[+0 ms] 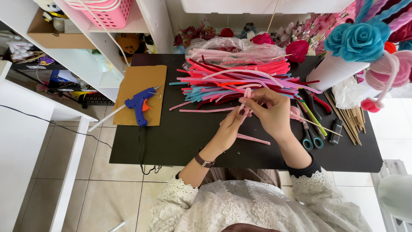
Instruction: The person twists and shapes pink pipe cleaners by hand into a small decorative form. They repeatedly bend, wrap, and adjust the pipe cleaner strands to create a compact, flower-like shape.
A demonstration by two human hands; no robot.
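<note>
Pipe cleaner (pixel 246 98), pink, pinched between both hands above a black table (pixel 180 137).
Left hand (pixel 229 129) and right hand (pixel 271 112) clamp its light, bendy middle; loose stems (pixel 240 77) lie beyond.

one blue glue gun (pixel 138 105) on one brown cardboard sheet (pixel 131 83). one pair of teal-handled scissors (pixel 312 138). one pink basket (pixel 107 10) on the shelf. two blue fabric roses (pixel 358 39). pipe cleaners (pixel 240 79) piled, too many to count. one bundle of wooden sticks (pixel 352 120). two hands at work.
</note>
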